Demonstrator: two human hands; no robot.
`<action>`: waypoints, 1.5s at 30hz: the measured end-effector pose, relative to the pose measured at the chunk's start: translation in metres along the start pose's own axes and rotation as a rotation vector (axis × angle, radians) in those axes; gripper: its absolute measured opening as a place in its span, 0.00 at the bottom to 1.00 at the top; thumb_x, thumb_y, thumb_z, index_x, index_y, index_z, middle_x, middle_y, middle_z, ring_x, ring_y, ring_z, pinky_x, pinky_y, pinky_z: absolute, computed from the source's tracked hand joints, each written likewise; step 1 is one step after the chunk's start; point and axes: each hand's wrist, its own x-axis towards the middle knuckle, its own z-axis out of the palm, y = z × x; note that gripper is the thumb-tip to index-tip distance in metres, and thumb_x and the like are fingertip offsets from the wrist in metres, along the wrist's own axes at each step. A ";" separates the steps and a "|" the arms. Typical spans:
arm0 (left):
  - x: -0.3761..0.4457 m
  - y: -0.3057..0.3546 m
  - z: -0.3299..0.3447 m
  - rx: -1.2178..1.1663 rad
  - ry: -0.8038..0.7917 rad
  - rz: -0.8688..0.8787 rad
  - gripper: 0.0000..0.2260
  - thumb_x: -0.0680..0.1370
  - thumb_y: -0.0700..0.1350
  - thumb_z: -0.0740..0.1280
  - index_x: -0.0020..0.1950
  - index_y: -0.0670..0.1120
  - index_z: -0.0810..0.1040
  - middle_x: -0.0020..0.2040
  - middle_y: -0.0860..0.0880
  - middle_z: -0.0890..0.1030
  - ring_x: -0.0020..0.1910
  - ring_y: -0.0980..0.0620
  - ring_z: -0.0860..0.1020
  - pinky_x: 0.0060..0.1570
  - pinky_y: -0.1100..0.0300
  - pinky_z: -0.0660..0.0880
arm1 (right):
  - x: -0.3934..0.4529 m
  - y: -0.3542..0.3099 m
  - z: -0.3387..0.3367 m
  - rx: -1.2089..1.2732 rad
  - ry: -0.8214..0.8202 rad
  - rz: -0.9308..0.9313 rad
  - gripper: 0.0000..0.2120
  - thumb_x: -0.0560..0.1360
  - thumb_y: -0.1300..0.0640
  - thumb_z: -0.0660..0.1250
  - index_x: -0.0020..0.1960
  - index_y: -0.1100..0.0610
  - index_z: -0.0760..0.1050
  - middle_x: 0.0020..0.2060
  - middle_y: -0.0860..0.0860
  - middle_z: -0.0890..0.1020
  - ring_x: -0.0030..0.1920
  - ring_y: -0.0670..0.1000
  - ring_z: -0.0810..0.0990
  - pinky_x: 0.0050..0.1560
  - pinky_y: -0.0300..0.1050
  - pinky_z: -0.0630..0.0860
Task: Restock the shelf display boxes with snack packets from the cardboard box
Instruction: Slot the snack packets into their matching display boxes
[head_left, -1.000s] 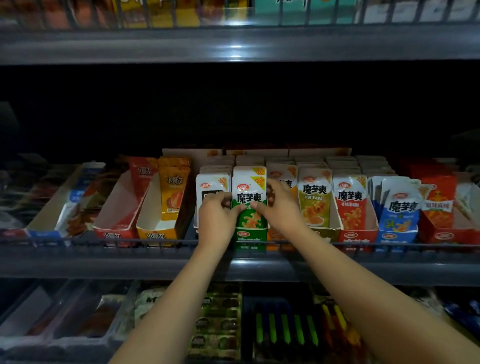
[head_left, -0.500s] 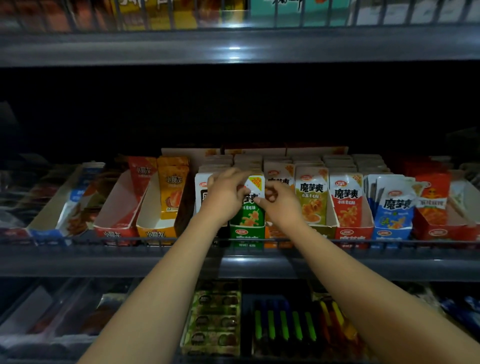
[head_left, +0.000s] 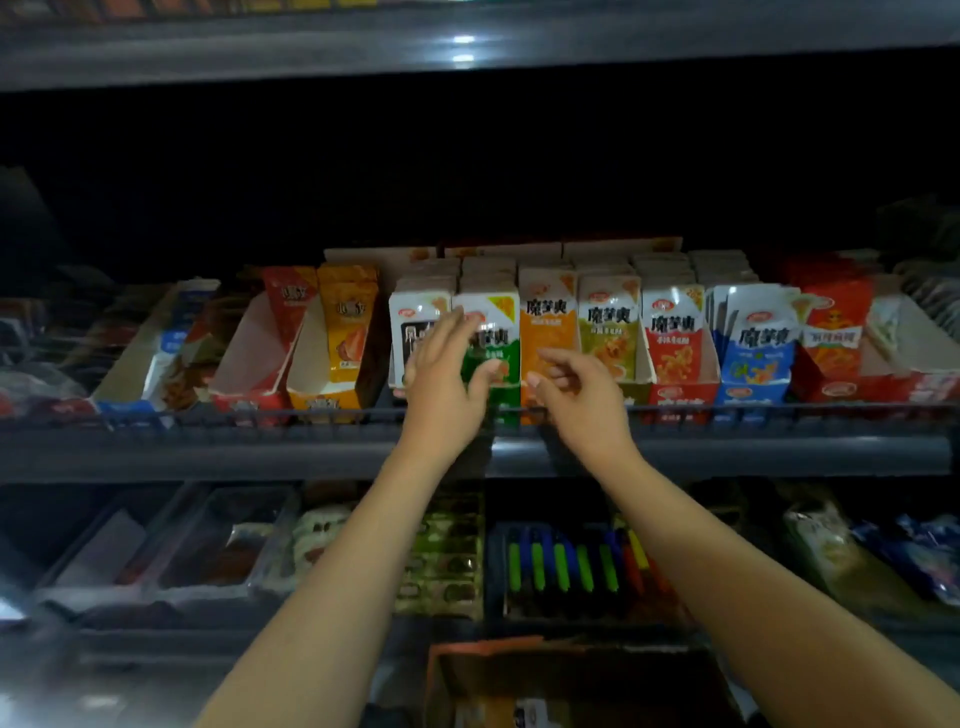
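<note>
Neither grip has anything: left hand (head_left: 441, 379) is spread loose over the green packet (head_left: 491, 343), right hand (head_left: 574, 387) half-curled by the orange packet (head_left: 548, 338). Both packets stand at the shelf (head_left: 208, 457) front edge; cardboard box (head_left: 545, 675) below.

Two bare forearms in view, no sleeves visible up to the frame edge. Left hand (head_left: 447, 374) and right hand (head_left: 576, 397): no gloves, rings, watch or wristbands seen.
</note>
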 end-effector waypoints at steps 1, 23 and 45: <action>-0.017 0.005 0.001 -0.028 0.002 -0.024 0.22 0.80 0.49 0.62 0.74 0.51 0.64 0.75 0.52 0.61 0.75 0.53 0.56 0.74 0.47 0.54 | -0.015 0.004 -0.003 0.031 -0.001 0.014 0.15 0.75 0.56 0.68 0.61 0.55 0.75 0.49 0.48 0.75 0.45 0.41 0.75 0.45 0.27 0.72; -0.332 -0.087 0.164 -0.200 -0.495 -0.939 0.14 0.81 0.45 0.61 0.66 0.44 0.74 0.63 0.48 0.75 0.63 0.50 0.72 0.53 0.67 0.66 | -0.296 0.258 0.035 -0.142 -0.291 0.774 0.14 0.76 0.55 0.67 0.60 0.58 0.76 0.54 0.54 0.79 0.50 0.47 0.76 0.41 0.27 0.69; -0.408 -0.220 0.249 0.052 -1.032 -0.773 0.23 0.82 0.49 0.56 0.77 0.48 0.57 0.78 0.44 0.47 0.77 0.44 0.44 0.73 0.51 0.48 | -0.318 0.374 0.116 0.058 -0.222 1.401 0.13 0.76 0.60 0.65 0.60 0.61 0.74 0.58 0.57 0.78 0.60 0.57 0.76 0.63 0.56 0.72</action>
